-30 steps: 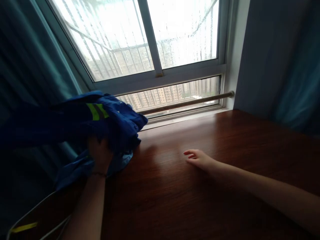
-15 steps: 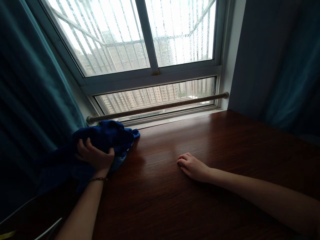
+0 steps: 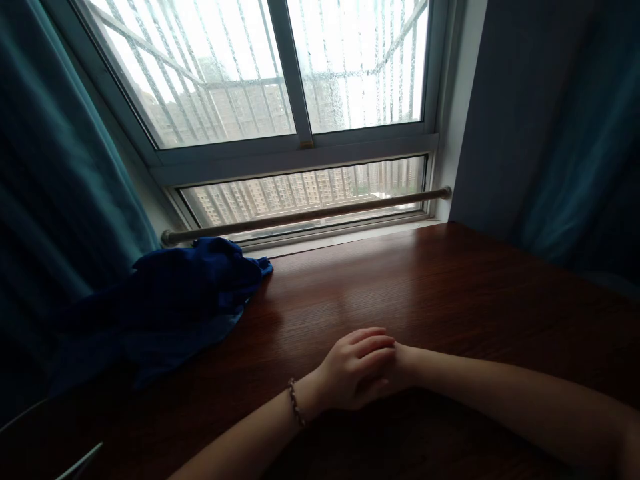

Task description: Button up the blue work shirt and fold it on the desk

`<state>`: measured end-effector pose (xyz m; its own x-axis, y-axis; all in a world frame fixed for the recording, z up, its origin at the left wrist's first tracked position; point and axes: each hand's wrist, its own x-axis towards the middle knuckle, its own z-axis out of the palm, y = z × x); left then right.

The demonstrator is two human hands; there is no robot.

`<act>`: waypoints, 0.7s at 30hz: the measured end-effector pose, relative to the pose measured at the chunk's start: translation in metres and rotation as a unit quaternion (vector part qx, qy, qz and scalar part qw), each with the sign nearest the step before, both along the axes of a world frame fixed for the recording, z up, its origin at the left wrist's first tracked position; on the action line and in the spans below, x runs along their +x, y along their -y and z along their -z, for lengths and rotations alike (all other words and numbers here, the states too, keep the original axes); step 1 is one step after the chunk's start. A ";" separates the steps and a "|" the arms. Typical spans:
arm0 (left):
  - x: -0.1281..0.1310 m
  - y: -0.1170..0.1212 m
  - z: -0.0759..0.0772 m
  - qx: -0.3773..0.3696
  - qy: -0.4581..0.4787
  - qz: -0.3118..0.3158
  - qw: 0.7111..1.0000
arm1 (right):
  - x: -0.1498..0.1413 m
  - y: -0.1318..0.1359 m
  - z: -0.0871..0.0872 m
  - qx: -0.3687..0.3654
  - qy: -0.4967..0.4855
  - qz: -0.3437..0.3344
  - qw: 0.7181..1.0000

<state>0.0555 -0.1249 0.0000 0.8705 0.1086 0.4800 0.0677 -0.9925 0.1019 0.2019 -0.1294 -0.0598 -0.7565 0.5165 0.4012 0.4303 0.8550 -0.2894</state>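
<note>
Two hands: left hand (image 3: 353,370) laid over the right hand (image 3: 403,368), its fingers curled closed on it; the right one's fingers are mostly covered, so their spread cannot be told.
Bracelet (image 3: 295,402): circling the left wrist (image 3: 311,393).
Blue garment (image 3: 190,287): crumpled at the left of the wooden tabletop (image 3: 450,293), well apart from both hands.
Round rail (image 3: 310,215): across the lower windowpane (image 3: 290,190).
Teal curtain (image 3: 75,160): hanging beside the garment.
</note>
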 end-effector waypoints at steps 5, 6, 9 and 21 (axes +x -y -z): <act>-0.007 -0.008 0.011 -0.046 -0.023 -0.054 0.997 | -0.004 -0.006 0.001 0.053 0.045 -0.047 0.996; -0.008 -0.011 0.013 -0.064 -0.032 -0.074 0.995 | -0.005 -0.009 -0.002 0.053 0.049 -0.053 0.996; -0.009 -0.016 0.015 -0.118 -0.043 -0.121 0.985 | -0.007 -0.014 -0.006 0.052 0.054 -0.062 0.995; -0.007 -0.015 0.014 -0.141 -0.043 -0.123 0.981 | -0.007 -0.013 -0.008 0.066 0.046 -0.065 0.995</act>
